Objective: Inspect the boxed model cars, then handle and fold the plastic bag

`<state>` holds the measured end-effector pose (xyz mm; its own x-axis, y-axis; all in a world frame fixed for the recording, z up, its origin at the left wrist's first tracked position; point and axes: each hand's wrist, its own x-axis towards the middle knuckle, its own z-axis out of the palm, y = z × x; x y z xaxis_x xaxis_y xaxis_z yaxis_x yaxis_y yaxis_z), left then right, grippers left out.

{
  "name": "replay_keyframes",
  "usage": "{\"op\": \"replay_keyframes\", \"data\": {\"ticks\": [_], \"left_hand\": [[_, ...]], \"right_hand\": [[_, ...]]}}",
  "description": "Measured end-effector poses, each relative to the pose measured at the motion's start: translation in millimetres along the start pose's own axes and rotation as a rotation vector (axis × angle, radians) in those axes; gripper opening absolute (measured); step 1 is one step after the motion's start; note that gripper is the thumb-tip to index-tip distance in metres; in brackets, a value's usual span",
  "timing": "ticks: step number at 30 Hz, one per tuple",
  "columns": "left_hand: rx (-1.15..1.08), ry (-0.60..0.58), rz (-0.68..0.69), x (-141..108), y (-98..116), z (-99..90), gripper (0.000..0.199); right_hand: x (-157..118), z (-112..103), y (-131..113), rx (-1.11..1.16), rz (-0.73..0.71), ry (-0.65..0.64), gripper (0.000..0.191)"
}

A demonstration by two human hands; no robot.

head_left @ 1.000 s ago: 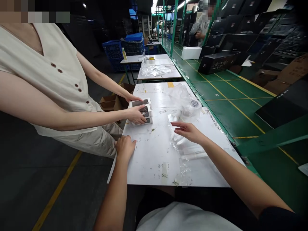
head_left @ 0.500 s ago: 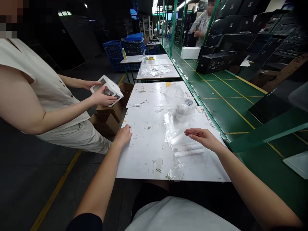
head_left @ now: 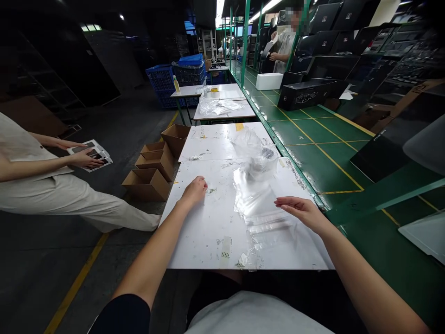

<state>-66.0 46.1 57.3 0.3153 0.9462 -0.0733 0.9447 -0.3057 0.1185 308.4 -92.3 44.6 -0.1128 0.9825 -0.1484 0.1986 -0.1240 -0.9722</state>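
My left hand (head_left: 193,192) rests on the white table top (head_left: 205,236), fingers curled loosely, holding nothing. My right hand (head_left: 301,211) is open, with its fingertips at the edge of a stack of clear plastic bags (head_left: 260,204). Behind that stack lies a crumpled clear plastic bag (head_left: 252,150) with something dark inside, partly hidden by the plastic. Far to the left, a co-worker's hand (head_left: 83,158) holds a flat white package with dark windows (head_left: 91,154), away from the table.
Several open cardboard boxes (head_left: 148,184) stand on the floor beside the table's left edge. A green workbench (head_left: 313,153) with black cartons runs along the right. Further tables and blue crates (head_left: 162,79) stand ahead, and a person works far back.
The co-worker has stepped left, away from the table, carrying the white package, which now looks flatter. My left hand has moved forward on the table, and my right hand has shifted slightly right.
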Motion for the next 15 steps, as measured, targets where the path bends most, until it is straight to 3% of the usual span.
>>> {"op": "replay_keyframes", "data": {"ticks": [3, 6, 11, 15], "left_hand": [[0.076, -0.056, 0.164, 19.2, 7.6, 2.0, 0.018], [0.088, -0.144, 0.199, 33.7, 7.0, 1.2, 0.015], [0.042, -0.22, 0.127, 43.6, 3.7, -7.1, 0.021], [-0.095, -0.205, 0.042, 40.3, 13.9, -10.3, 0.036]], "right_hand": [[-0.9, -3.7, -1.4, -0.002, 0.002, 0.01, 0.049], [0.3, -5.9, -4.5, 0.005, 0.011, 0.018, 0.05], [11.7, -2.1, -8.9, 0.046, -0.005, -0.005, 0.05], [32.4, 18.9, -19.8, 0.015, -0.081, -0.087, 0.048]]}}
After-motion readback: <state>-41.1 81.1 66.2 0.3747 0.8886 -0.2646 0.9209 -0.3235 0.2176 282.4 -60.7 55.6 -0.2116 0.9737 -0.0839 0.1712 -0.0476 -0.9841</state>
